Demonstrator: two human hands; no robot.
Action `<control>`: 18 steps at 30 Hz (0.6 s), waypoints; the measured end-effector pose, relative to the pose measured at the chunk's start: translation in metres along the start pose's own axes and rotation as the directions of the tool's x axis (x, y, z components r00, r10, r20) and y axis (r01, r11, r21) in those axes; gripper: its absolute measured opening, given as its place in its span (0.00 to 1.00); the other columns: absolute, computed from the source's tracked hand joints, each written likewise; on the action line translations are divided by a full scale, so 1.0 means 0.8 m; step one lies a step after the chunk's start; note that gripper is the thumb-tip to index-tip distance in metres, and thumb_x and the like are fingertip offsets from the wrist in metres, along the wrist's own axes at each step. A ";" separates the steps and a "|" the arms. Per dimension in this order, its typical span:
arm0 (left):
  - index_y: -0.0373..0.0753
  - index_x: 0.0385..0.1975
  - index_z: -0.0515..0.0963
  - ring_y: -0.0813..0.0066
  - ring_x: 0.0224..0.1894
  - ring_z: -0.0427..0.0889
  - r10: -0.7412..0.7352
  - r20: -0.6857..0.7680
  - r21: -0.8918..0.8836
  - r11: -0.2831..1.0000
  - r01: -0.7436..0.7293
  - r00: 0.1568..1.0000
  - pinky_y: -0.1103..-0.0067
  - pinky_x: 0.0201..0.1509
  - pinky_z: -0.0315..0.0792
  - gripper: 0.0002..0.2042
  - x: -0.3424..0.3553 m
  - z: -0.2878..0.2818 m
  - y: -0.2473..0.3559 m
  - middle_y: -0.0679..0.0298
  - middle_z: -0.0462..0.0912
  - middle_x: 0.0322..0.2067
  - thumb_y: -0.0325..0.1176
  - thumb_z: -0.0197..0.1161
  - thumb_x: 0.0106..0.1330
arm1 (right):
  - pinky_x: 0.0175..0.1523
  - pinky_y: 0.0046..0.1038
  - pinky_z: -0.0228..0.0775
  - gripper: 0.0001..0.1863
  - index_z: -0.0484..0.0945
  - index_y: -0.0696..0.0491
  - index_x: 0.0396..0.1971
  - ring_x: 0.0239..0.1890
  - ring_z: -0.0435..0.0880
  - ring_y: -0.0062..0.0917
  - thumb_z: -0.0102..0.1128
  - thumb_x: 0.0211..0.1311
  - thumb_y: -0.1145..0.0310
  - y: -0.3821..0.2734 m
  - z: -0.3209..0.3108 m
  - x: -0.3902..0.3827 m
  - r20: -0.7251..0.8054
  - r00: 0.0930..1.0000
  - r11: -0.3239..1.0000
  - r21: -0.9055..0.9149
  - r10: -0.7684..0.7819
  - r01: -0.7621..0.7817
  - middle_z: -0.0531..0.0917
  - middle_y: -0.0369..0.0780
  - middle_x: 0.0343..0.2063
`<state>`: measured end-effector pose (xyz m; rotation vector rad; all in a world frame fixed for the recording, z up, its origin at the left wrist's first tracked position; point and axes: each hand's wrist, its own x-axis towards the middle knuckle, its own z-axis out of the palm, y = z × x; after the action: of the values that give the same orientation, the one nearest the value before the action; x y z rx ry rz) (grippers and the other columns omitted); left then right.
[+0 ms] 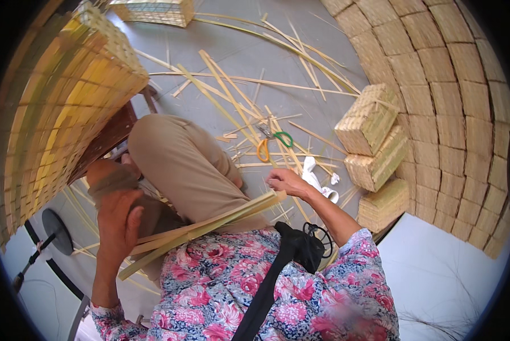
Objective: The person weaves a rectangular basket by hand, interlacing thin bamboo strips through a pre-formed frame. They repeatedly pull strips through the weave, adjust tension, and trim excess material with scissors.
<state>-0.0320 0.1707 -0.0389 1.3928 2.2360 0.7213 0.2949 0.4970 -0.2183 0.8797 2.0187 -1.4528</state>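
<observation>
Head view, bamboo strips (pixel 209 227): a flat bundle of pale strips lies aslant across the lap, its high end at the right hand, its low end under the left hand.
Head view, right hand (pixel 286 182): grip closed on the bundle's upper end, fingers curled over the tips.
Head view, left hand (pixel 118 221): fingers bent, resting on the lower part of the bundle beside the knee; I cannot tell whether the grip is closed.
Head view, scissors (pixel 272 143): orange and green handles, on the floor among loose strips, beyond the right hand.
Head view, woven boxes (pixel 374 142): stacked to the right.
</observation>
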 end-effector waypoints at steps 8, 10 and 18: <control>0.37 0.52 0.78 0.55 0.50 0.79 0.181 -0.022 -0.114 0.977 -0.182 0.983 0.63 0.53 0.72 0.21 0.004 0.014 0.053 0.56 0.81 0.49 0.32 0.70 0.56 | 0.34 0.23 0.77 0.11 0.81 0.57 0.38 0.28 0.83 0.21 0.57 0.67 0.65 0.051 -0.040 0.087 0.042 0.966 0.944 0.206 0.254 -0.257 0.84 0.38 0.29; 0.38 0.54 0.78 0.57 0.52 0.79 0.266 0.012 -0.186 0.948 -0.259 0.964 0.64 0.54 0.72 0.25 0.020 0.034 0.077 0.58 0.80 0.50 0.36 0.73 0.55 | 0.34 0.23 0.78 0.11 0.81 0.58 0.37 0.28 0.83 0.21 0.57 0.67 0.65 0.082 -0.048 0.118 -0.004 0.975 0.962 0.167 0.221 -0.217 0.83 0.38 0.28; 0.42 0.56 0.77 0.64 0.56 0.79 0.595 0.067 -0.326 0.772 -0.546 0.801 0.67 0.58 0.70 0.27 0.101 0.081 0.147 0.61 0.78 0.55 0.41 0.74 0.56 | 0.33 0.25 0.76 0.10 0.80 0.59 0.33 0.25 0.82 0.21 0.55 0.63 0.67 0.016 -0.062 0.107 -0.148 0.987 0.973 0.229 0.062 -0.027 0.82 0.38 0.24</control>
<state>0.0540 0.3007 -0.0226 1.9132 1.4810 1.0342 0.2462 0.5653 -0.2724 1.1570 1.9527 -1.6583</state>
